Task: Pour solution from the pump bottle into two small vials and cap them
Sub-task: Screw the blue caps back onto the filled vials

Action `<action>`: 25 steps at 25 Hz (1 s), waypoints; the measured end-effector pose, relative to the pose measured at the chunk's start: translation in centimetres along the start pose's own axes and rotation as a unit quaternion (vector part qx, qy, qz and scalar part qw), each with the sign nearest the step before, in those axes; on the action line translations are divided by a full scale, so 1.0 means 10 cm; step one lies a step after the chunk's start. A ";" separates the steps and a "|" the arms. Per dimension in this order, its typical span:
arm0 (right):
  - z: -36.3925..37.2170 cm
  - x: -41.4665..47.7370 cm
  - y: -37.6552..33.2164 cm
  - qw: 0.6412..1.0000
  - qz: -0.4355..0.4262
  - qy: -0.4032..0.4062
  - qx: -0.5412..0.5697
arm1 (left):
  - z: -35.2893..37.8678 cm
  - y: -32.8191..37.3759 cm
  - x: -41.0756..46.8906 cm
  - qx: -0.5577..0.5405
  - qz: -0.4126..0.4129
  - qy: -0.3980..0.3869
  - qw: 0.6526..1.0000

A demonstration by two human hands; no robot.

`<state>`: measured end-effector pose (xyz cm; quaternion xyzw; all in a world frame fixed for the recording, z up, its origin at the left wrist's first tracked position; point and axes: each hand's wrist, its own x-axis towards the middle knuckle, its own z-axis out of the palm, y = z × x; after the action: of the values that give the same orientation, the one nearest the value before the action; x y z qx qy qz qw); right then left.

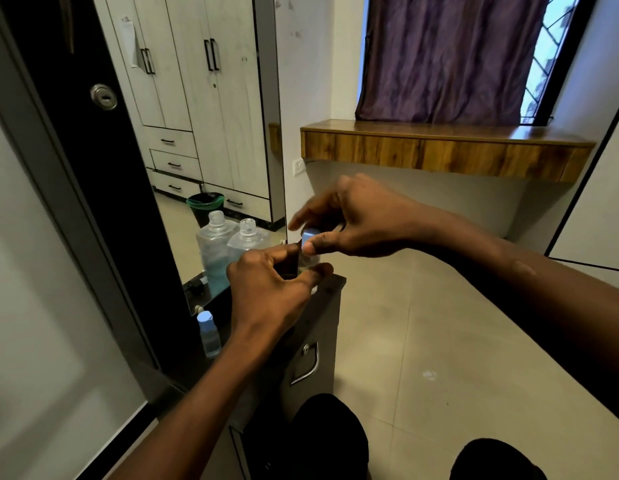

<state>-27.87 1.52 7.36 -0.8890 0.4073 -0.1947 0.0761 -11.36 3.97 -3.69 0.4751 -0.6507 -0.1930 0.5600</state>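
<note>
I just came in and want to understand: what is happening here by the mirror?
A person is capping a small vial over a dark cabinet. The left hand holds the vial, and the right hand pinches a pale blue cap on its top. A second vial, already capped, stands near the mirror. The big clear bottle stands open, without its pump.

Capping a small vial [310,260].
Right hand [356,220] pinches the pale blue cap [310,234]; left hand [270,285] grips the vial beneath.
</note>
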 end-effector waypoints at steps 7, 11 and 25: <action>0.39 0.20 -0.09 1.000 -0.023 0.017 0.005 | -0.16 -0.30 -0.20 0.012 -0.034 0.054 0.998; 0.76 0.34 -0.13 0.998 -0.043 -0.037 0.022 | -0.26 -0.54 -0.42 0.007 -0.081 0.077 0.994; 1.70 0.69 -0.03 0.997 0.013 -0.036 0.061 | -0.38 -1.20 -0.68 0.077 -0.155 0.198 0.965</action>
<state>-16.64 -3.82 -6.11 -0.8837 0.4033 -0.1862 0.1477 -3.59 5.05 -15.61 0.6401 -0.4580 -0.1286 0.6032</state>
